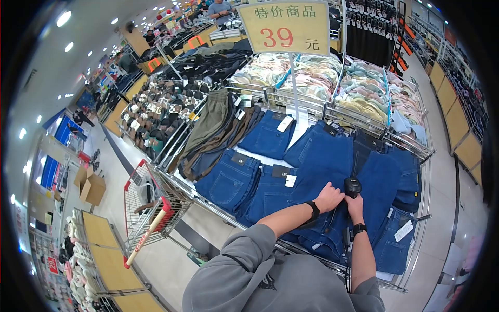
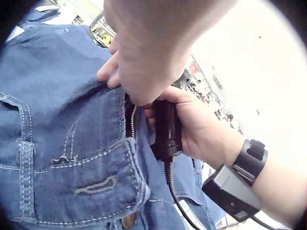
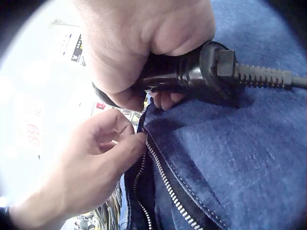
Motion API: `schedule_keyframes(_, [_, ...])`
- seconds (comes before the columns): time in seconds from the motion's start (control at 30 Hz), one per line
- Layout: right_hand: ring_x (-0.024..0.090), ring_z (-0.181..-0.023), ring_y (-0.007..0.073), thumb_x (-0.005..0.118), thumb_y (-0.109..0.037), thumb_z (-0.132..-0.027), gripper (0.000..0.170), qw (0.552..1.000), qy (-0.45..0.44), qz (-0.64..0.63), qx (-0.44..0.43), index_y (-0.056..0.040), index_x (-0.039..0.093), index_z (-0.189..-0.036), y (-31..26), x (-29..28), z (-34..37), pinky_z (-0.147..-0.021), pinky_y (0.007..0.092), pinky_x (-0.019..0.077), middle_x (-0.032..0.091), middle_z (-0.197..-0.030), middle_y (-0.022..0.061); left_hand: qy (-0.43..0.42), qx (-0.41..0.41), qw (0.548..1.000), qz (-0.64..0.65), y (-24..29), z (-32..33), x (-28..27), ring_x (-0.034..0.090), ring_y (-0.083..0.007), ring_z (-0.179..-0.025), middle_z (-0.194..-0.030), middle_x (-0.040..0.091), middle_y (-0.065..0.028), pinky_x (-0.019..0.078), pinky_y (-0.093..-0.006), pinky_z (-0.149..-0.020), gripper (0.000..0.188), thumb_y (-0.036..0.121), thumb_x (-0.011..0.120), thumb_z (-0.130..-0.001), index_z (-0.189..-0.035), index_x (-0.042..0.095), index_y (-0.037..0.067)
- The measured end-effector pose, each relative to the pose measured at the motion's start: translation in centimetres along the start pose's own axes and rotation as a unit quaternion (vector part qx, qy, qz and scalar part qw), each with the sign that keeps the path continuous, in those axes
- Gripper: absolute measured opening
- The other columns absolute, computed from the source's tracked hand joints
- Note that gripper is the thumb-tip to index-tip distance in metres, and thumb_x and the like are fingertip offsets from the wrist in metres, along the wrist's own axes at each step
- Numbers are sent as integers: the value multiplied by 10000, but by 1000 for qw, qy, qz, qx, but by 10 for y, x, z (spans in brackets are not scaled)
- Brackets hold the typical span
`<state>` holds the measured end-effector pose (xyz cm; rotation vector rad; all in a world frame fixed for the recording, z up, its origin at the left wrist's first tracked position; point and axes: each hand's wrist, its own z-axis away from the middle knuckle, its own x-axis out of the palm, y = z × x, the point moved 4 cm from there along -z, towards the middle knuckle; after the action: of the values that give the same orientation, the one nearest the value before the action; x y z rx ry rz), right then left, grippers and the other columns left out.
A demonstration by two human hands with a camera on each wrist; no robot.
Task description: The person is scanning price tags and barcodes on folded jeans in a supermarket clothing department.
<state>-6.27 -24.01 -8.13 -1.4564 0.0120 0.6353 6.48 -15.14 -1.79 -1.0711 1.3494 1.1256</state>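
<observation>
A pair of blue jeans [image 1: 325,164] is spread over the stack, its fly open and the metal zipper [image 3: 165,178] showing. My left hand [image 1: 329,197] is at the fly; in the right wrist view this left hand [image 3: 108,148] pinches the denim edge beside the zipper top, thumb against index finger. Right beside it, my right hand [image 1: 355,207] grips a black handheld device [image 1: 352,186] by its thick handle [image 2: 166,127]. A ribbed cord [image 3: 264,75] leaves the handle's end. The jeans' waistband [image 2: 96,203] has a buttonhole and pale stitching. The device's working end is mostly hidden by the right hand.
More folded jeans [image 1: 228,174] lie around on the metal-railed display. Olive and brown trousers [image 1: 210,122] are at the left, and bins of pale garments [image 1: 314,73] behind. A price sign [image 1: 286,28] stands on a post. Left of the display is a shopping cart [image 1: 150,208].
</observation>
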Motion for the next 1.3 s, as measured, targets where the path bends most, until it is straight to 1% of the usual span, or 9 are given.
schedule_keyframes(0.17, [664, -889, 316, 691, -192, -725, 402, 1000, -14, 2, 15, 29, 630, -1055, 0, 0, -1, -809, 391, 496, 689, -946, 192, 50, 29, 998, -7, -5, 5, -6, 641, -214, -799, -838, 623, -50, 408, -360, -814, 85, 154, 586, -854, -895, 655, 129])
schedule_keyframes(0.37, [650, -840, 267, 705, -146, -704, 371, 1000, -7, -6, 0, 31, 625, -1020, -17, -2, 8, -782, 371, 494, 682, -908, 150, 131, 120, 983, -48, 2, 12, -4, 612, -205, -800, -835, 607, -54, 400, -363, -833, 121, 151, 567, -832, -778, 669, 114])
schedule_keyframes(0.57, [634, -823, 242, 729, -88, -676, 405, 999, -36, -41, 4, 29, 600, -1042, -21, 0, 9, -775, 361, 493, 663, -890, 120, 150, 26, 988, -20, 5, 13, -8, 597, -202, -811, -818, 578, -56, 398, -372, -838, 114, 141, 569, -814, -770, 667, 106])
schedule_keyframes(0.7, [624, -829, 223, 735, -81, -676, 424, 1000, -26, -5, -5, 31, 592, -1060, -25, 1, 9, -777, 350, 494, 654, -909, 117, 162, 52, 985, -26, 8, 15, -6, 603, -203, -804, -813, 571, -59, 400, -384, -886, 112, 130, 565, -813, -763, 659, 96])
schedule_keyframes(0.8, [623, -841, 220, 746, -85, -674, 448, 999, -32, -19, -5, 28, 585, -1076, -20, 3, 7, -779, 347, 494, 651, -921, 116, 184, 53, 981, -18, 9, 16, -6, 602, -204, -779, -796, 564, -61, 405, -388, -918, 102, 125, 570, -804, -751, 649, 88])
schedule_keyframes(1.0, [640, -916, 258, 775, -109, -655, 541, 997, -74, -10, 19, 24, 563, -1135, -24, 4, 7, -823, 363, 494, 661, -995, 148, 192, 33, 981, -10, 6, 16, -3, 603, -200, -775, -794, 567, -62, 402, -398, -945, 113, 120, 569, -802, -728, 649, 90])
schedule_keyframes(1.1, [620, -927, 218, 781, -89, -666, 543, 998, -50, 14, -18, 8, 564, -1153, -16, 9, 2, -846, 342, 489, 652, -1024, 105, 183, 32, 983, -2, 5, 16, -5, 605, -197, -780, -790, 569, -61, 400, -399, -951, 130, 118, 567, -802, -710, 653, 90])
schedule_keyframes(1.2, [626, -949, 237, 783, -83, -656, 563, 998, -45, 28, -29, 10, 559, -1163, -10, 10, -1, -871, 352, 487, 653, -1042, 118, 177, 33, 984, 0, 6, 16, -5, 606, -194, -782, -786, 570, -59, 396, -400, -958, 143, 119, 566, -803, -698, 659, 92])
schedule_keyframes(1.3, [634, -1028, 333, 775, -114, -656, 581, 998, -51, 41, -18, 22, 548, -1173, -10, 11, -2, -906, 387, 481, 653, -1093, 200, 171, 42, 984, -6, 6, 16, -2, 606, -192, -785, -790, 572, -57, 392, -402, -962, 147, 120, 565, -803, -699, 666, 96])
